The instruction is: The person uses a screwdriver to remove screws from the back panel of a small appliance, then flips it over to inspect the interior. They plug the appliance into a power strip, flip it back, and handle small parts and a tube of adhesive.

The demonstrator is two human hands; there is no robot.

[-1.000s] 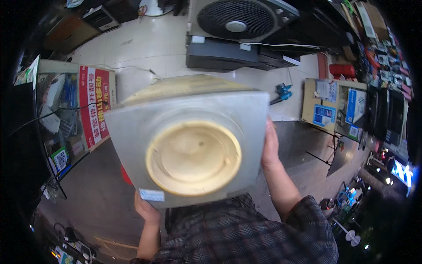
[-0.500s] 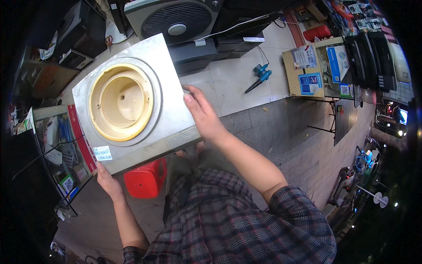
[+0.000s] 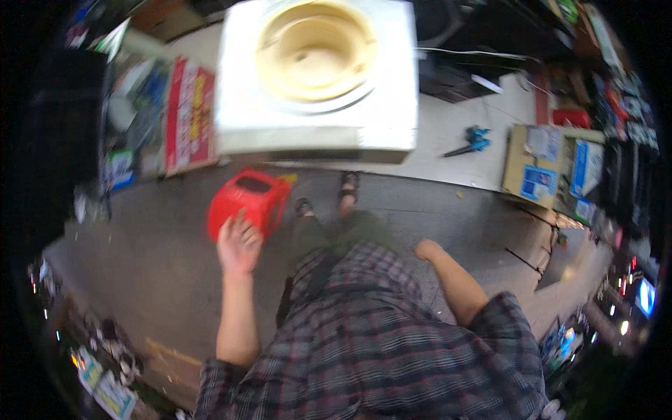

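At the top of the view is a silver box-shaped appliance (image 3: 392,84) with a round cream-coloured well in its face. Neither of my hands touches it; what it rests on is hidden beneath it. My left hand (image 3: 239,243) is lower and to the left, in front of a red plastic stool (image 3: 231,192) in the picture. Its fingers are partly bent and apart, with nothing in them. Off to the right of my legs hangs my right hand (image 3: 427,250), small and blurred. Its fingers are curled out of sight, so their closing cannot be made out.
A red-edged glass case (image 3: 187,115) stands left of the appliance. On the pale floor to the right lies a blue blower (image 3: 474,142) with a black nozzle. Farther right is a cardboard-coloured box stand (image 3: 518,157) with papers on it. A white cable (image 3: 483,52) crosses the dark equipment behind.
Both hands have let go of the appliance and dropped back toward my body. The view has turned, so the appliance now sits squarely at the top. The red stool shows more fully.
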